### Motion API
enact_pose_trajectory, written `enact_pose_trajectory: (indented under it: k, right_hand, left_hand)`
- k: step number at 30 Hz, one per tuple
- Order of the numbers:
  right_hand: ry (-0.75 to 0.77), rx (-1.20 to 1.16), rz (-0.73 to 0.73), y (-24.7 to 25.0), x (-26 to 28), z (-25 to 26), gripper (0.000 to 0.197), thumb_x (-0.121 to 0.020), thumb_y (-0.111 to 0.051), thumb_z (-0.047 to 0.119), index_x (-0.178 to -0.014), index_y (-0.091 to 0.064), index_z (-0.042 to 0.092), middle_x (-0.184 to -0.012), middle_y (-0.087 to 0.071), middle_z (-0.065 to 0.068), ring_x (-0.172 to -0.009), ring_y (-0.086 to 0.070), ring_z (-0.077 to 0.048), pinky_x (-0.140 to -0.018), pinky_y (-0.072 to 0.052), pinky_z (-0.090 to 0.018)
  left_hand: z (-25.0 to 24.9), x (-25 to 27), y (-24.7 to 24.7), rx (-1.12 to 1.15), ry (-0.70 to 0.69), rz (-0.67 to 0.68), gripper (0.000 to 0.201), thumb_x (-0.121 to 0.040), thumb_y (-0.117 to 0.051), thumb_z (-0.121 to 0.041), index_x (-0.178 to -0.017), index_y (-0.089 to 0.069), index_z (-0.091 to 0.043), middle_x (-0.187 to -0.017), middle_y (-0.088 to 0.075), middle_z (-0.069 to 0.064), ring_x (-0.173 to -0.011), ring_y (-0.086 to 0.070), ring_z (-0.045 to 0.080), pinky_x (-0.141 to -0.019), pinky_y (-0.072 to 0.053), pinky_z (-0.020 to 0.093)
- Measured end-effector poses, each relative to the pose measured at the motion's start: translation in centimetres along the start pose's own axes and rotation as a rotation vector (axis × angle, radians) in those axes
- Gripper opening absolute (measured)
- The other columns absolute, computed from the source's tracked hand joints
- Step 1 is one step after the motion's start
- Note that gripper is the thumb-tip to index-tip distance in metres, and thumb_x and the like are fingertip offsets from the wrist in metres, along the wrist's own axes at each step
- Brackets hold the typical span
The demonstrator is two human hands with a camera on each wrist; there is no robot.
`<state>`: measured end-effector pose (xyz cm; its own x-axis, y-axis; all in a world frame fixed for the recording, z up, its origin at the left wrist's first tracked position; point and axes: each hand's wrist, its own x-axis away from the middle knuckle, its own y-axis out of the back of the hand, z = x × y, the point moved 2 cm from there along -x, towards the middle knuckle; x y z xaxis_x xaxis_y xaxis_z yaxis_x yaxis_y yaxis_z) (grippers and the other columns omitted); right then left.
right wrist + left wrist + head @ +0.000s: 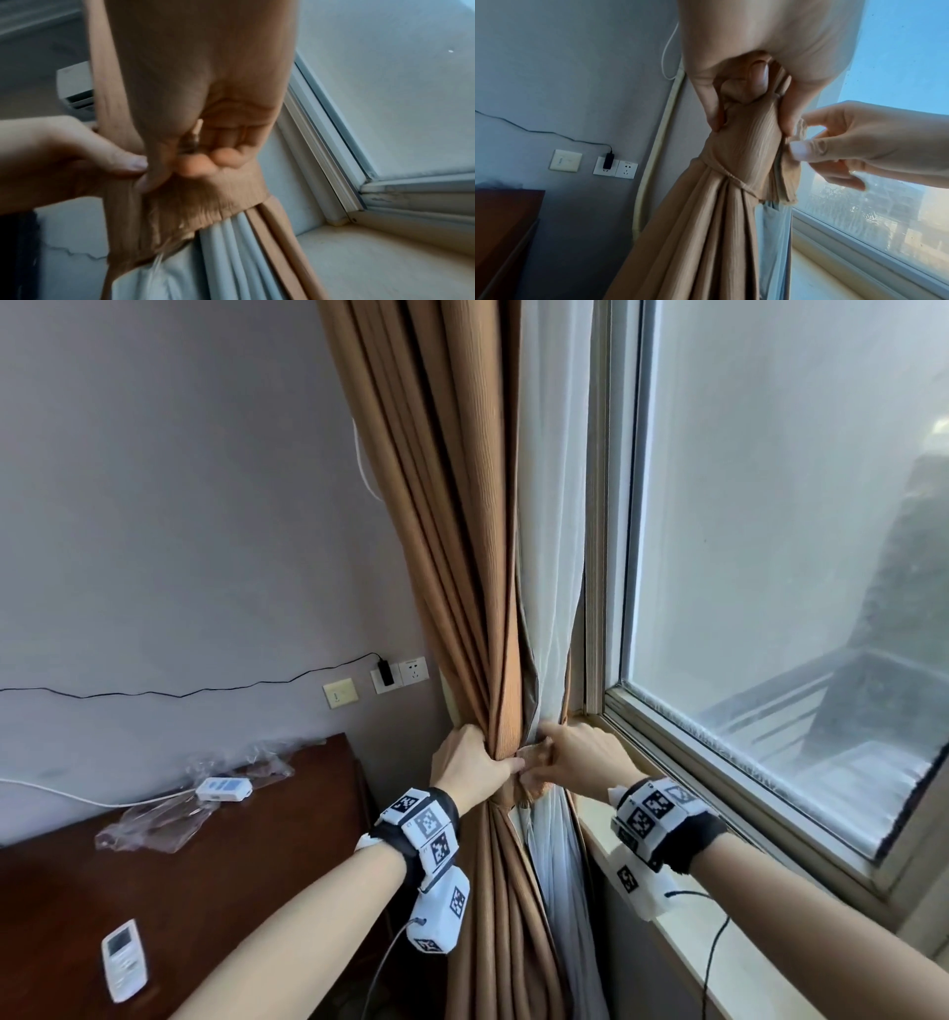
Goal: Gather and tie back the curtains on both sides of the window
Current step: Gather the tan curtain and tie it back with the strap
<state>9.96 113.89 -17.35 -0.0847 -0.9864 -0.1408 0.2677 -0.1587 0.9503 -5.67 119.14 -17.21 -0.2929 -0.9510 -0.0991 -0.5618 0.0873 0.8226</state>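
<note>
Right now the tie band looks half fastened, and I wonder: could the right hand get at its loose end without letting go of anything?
Probably yes. The right hand already pinches the tie band at its end, while the left hand grips the brown curtain beside it; nothing lies between them.

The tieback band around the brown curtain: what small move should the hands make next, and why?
Probably fasten the band's ends. The left hand grips the bunched brown curtain, and the right hand pinches the tieback band already wrapped round it.
</note>
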Motion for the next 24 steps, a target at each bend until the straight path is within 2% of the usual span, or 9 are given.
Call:
enact_pose_trajectory:
  k: [2, 4, 7, 8, 10, 14, 16, 20, 24]
  right_hand:
    - [0.041, -0.268, 0.141, 0.0, -0.4, -0.6, 0.026, -0.076, -0.075, 0.044, -0.088, -0.061, 0.025, -0.064, -0.067, 0.003, -0.059, -0.067, -0.015, -0.063, -0.056, -0.033]
    - [0.052, -0.434, 0.226, 0.3, -0.8, -0.9, 0.022, -0.078, -0.077, 0.036, -0.082, -0.064, 0.018, -0.057, -0.067, -0.005, -0.05, -0.066, -0.018, -0.059, -0.058, -0.034]
    - [0.049, -0.493, 0.236, 0.5, -1.2, -0.6, 0.026, -0.08, -0.077, 0.027, -0.082, -0.067, 0.003, -0.051, -0.059, 0.002, -0.039, -0.054, -0.004, -0.043, -0.045, -0.017]
    - [0.05, -0.469, 0.215, 0.4, -1.4, -0.5, 0.024, -0.08, -0.078, 0.026, -0.08, -0.067, 0.004, -0.053, -0.057, 0.006, -0.038, -0.052, 0.0, -0.04, -0.039, -0.011]
    - [0.048, -0.44, 0.253, 0.2, -1.6, -0.3, 0.021, -0.078, -0.079, 0.025, -0.077, -0.064, 0.009, -0.056, -0.06, 0.004, -0.04, -0.054, 0.001, -0.043, -0.04, -0.012]
    - [0.042, -0.259, 0.413, -0.8, -1.6, 0.0, 0.026, -0.071, -0.083, 0.025, -0.078, -0.061, 0.012, -0.061, -0.071, -0.006, -0.053, -0.068, -0.015, -0.065, -0.059, -0.031]
    - [0.01, -0.186, 0.323, -1.2, -1.8, 0.0, 0.032, -0.066, -0.084, 0.032, -0.082, -0.063, 0.015, -0.065, -0.07, -0.004, -0.059, -0.067, -0.018, -0.071, -0.059, -0.036]
    - [-0.004, -0.105, 0.146, -2.0, -1.6, 0.0, 0.046, -0.064, -0.083, 0.039, -0.097, -0.06, 0.017, -0.087, -0.065, -0.001, -0.08, -0.062, -0.02, -0.071, -0.053, -0.033]
    - [0.02, -0.227, 0.226, -2.2, -0.9, 0.2, 0.027, -0.074, -0.079, 0.028, -0.087, -0.061, 0.012, -0.067, -0.069, -0.002, -0.058, -0.067, -0.016, -0.06, -0.054, -0.028]
  left_hand:
    - [0.1, -0.2, 0.1, -0.003, -0.002, 0.031, 0.071, -0.064, -0.072, -0.059, -0.115, -0.061, -0.011, -0.117, -0.065, 0.006, -0.11, -0.061, 0.027, -0.09, -0.051, 0.039]
    - [0.3, -0.4, 0.2, -0.009, 0.003, 0.044, 0.072, -0.065, -0.072, -0.058, -0.117, -0.06, -0.01, -0.12, -0.063, 0.006, -0.113, -0.06, 0.028, -0.092, -0.05, 0.039]
    - [0.4, -0.6, 0.2, -0.013, 0.024, 0.045, 0.068, -0.072, -0.074, -0.05, -0.121, -0.055, -0.006, -0.126, -0.058, 0.01, -0.118, -0.055, 0.03, -0.095, -0.047, 0.037]
    - [0.4, -0.6, 0.2, -0.009, 0.033, 0.049, 0.069, -0.072, -0.074, -0.051, -0.121, -0.055, -0.007, -0.126, -0.058, 0.01, -0.118, -0.055, 0.03, -0.095, -0.047, 0.038]
    - [0.4, -0.8, 0.3, -0.004, 0.03, 0.057, 0.072, -0.068, -0.074, -0.054, -0.122, -0.057, -0.01, -0.126, -0.06, 0.008, -0.116, -0.057, 0.029, -0.094, -0.048, 0.038]
    - [0.0, -0.6, 0.2, 0.005, 0.024, 0.048, 0.071, -0.061, -0.074, -0.056, -0.117, -0.061, -0.014, -0.118, -0.065, 0.005, -0.111, -0.061, 0.027, -0.091, -0.051, 0.038]
    - [-0.2, -0.5, 0.0, 0.01, 0.028, 0.034, 0.07, -0.061, -0.074, -0.056, -0.115, -0.062, -0.014, -0.116, -0.065, 0.005, -0.109, -0.061, 0.028, -0.09, -0.051, 0.038]
    - [-0.2, -0.5, -0.1, 0.026, 0.042, 0.021, 0.071, -0.06, -0.074, -0.056, -0.115, -0.062, -0.013, -0.116, -0.065, 0.006, -0.108, -0.062, 0.028, -0.09, -0.051, 0.039]
    - [0.0, -0.5, 0.1, 0.05, 0.042, 0.018, 0.075, -0.058, -0.074, -0.056, -0.116, -0.061, -0.011, -0.118, -0.065, 0.008, -0.108, -0.062, 0.028, -0.091, -0.052, 0.041]
